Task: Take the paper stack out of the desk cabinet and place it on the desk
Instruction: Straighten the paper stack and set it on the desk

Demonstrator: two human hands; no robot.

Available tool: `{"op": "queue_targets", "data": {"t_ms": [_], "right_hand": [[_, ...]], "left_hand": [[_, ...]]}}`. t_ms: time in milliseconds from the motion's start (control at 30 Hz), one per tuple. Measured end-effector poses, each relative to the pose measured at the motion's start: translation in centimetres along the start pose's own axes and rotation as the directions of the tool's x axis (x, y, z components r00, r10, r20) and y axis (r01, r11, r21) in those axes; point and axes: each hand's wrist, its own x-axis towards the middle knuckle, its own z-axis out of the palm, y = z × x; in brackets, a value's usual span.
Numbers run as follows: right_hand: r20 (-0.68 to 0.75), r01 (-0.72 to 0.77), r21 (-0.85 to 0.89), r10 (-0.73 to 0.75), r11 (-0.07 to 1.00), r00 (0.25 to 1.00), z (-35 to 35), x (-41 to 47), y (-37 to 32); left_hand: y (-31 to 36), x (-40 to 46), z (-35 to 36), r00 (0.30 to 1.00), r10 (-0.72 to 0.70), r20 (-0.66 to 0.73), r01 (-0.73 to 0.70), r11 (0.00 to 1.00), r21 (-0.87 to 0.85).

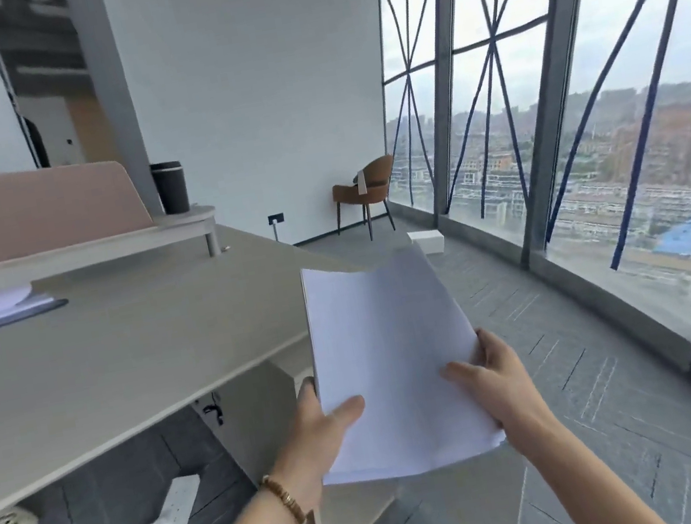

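A white paper stack (388, 346) is held in the air to the right of the desk (118, 348), past its right edge and at about the height of the top. My left hand (317, 428) grips the stack's lower left edge, thumb on top. My right hand (493, 379) grips its lower right edge, thumb on the sheet. The far end of the stack curls slightly upward. The desk cabinet (263, 405) stands under the desk's right end, mostly hidden behind my left hand and the paper.
On the desk lie a dark flat device (12, 318) with white sheets at the far left, a raised shelf with a black cup (170, 187) and a pink divider. A white power strip (175, 509) lies on the floor. A brown chair (365, 189) and tall windows stand at the right.
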Motion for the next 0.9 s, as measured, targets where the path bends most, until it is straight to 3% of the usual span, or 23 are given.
{"op": "queue_targets", "data": {"t_ms": [100, 333, 600, 900], "right_hand": [[0.086, 0.057, 0.079, -0.063, 0.995, 0.994, 3.2, -0.2, -3.4], [0.281, 0.039, 0.241, -0.108, 0.97, 0.954, 12.5, 0.2, -10.1], [0.427, 0.026, 0.302, -0.16, 0.953, 0.89, 21.2, 1.2, -15.6], [0.465, 0.179, 0.291, -0.303, 0.94, 0.832, 29.0, 5.0, -17.2]], "left_hand": [[2.5, -1.2, -4.6, 0.993, 0.098, -0.058, -0.098, 0.995, 0.003], [7.4, -3.1, -14.8, 0.947, 0.27, -0.177, -0.272, 0.962, 0.014], [9.2, -2.5, -23.3, 0.895, 0.326, -0.306, -0.33, 0.943, 0.038], [8.5, 2.1, -30.2, 0.848, 0.353, -0.396, -0.328, 0.935, 0.13]]}}
